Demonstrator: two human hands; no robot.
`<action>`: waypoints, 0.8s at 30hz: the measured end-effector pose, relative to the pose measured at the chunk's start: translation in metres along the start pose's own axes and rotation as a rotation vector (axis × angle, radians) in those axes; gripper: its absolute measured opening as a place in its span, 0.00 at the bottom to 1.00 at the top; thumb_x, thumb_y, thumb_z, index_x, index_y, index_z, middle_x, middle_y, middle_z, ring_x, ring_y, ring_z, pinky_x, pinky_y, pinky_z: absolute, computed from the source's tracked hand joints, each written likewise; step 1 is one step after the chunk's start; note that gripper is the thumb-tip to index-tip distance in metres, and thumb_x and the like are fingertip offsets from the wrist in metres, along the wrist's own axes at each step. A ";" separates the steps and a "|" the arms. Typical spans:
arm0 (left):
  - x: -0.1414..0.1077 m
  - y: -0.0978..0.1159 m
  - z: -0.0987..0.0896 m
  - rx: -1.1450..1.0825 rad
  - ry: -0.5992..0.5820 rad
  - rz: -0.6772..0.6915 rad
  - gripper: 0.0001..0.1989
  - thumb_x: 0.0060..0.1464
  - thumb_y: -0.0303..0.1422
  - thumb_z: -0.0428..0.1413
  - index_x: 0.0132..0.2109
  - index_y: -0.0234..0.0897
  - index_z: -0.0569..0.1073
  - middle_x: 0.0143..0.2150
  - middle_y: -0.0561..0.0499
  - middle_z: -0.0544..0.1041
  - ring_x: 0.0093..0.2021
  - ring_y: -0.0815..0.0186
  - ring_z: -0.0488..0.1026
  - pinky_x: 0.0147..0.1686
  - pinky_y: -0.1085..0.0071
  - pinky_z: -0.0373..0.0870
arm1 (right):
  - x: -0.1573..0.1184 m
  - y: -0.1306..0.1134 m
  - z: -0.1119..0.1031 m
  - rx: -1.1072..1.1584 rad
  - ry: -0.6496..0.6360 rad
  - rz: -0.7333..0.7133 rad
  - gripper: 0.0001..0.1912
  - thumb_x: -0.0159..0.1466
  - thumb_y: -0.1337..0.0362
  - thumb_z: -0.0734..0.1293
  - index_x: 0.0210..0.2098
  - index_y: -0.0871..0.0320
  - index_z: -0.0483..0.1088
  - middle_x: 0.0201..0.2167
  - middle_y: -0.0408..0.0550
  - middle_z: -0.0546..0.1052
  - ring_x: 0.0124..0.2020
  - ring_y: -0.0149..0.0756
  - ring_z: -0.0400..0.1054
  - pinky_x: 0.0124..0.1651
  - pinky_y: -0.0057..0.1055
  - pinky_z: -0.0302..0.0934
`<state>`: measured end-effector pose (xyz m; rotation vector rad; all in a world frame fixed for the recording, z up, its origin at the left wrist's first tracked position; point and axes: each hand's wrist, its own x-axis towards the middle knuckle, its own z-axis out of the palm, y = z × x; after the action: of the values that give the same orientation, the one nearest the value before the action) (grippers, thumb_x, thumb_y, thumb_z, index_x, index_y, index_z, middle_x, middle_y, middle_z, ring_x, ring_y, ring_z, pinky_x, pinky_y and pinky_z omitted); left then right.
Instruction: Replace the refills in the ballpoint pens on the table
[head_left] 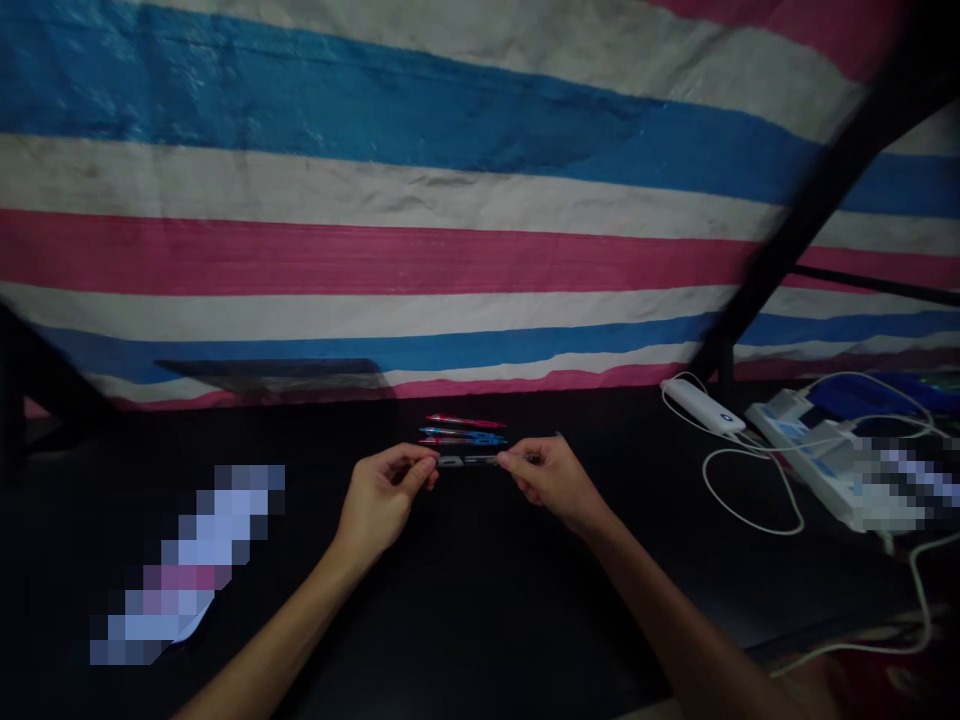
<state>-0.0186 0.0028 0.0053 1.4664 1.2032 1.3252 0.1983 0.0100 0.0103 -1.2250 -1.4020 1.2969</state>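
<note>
Between my two hands a dark pen with a clear section (pixel 469 461) lies level, just above or on the black table (pixel 480 590). My left hand (pixel 390 493) pinches its left end between thumb and fingers. At the other end my right hand (pixel 546 480) grips it the same way, and its fingers hide that part. Just behind the hands lie several pens side by side: a red one (pixel 465 421) farthest back, and blue (pixel 457 433) and red-and-blue ones nearer.
A pixelated flat item (pixel 202 555) lies at the left. On the right are a white power bank (pixel 703 404), a white power strip (pixel 840 470), looping white cables and a blue item (pixel 862 397). A striped sheet (pixel 420 260) hangs behind, with dark frame bars.
</note>
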 end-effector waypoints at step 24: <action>-0.016 0.019 -0.001 0.514 -0.060 0.879 0.11 0.53 0.20 0.51 0.40 0.37 0.74 0.32 0.48 0.77 0.36 0.63 0.73 0.36 0.63 0.73 | 0.010 0.014 -0.023 0.560 -0.569 0.579 0.25 0.64 0.52 0.61 0.17 0.61 0.59 0.05 0.32 0.52 0.07 0.17 0.38 0.09 0.14 0.36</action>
<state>-0.0174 -0.0174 0.0204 2.5762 0.9069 1.5469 0.2204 0.0239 -0.0012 -0.9245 -0.9287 2.3892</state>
